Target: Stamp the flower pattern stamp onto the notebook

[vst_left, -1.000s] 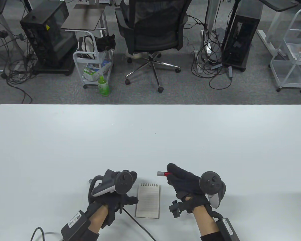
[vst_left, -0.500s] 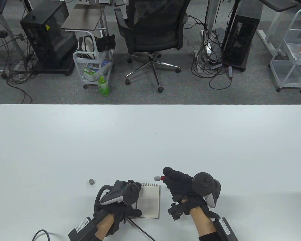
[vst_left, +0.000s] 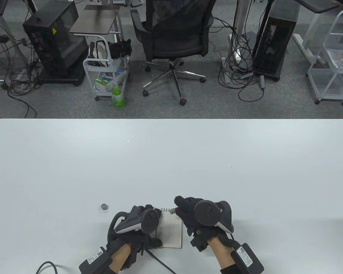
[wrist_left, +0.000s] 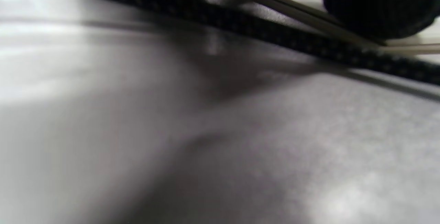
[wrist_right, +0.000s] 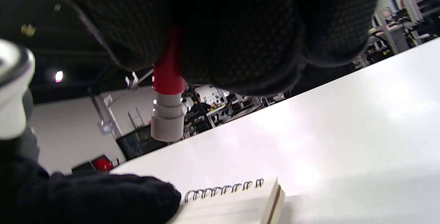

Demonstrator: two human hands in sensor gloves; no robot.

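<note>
A small spiral notebook point(vst_left: 173, 232) lies open on the white table near the front edge. My left hand point(vst_left: 152, 210) rests on its left part, fingers near the spiral; they also show in the right wrist view point(wrist_right: 103, 196). My right hand point(vst_left: 179, 203) grips a red stamp pen with a grey tip point(vst_left: 172, 211). The tip hangs just above the notebook's top right corner. In the right wrist view the stamp point(wrist_right: 167, 114) points down, clear of the page point(wrist_right: 237, 205). The left wrist view is blurred and shows only table and cable.
A small grey cap point(vst_left: 104, 206) stands on the table to the left of my left hand. A black cable point(vst_left: 160, 261) runs from the left glove across the table's front. An office chair point(vst_left: 174, 37) and carts stand beyond the table's far edge.
My left hand moved right from the grey cap onto the notebook, leaving the cap on the table. My right hand moved left and down, bringing the stamp over the notebook's top.
</note>
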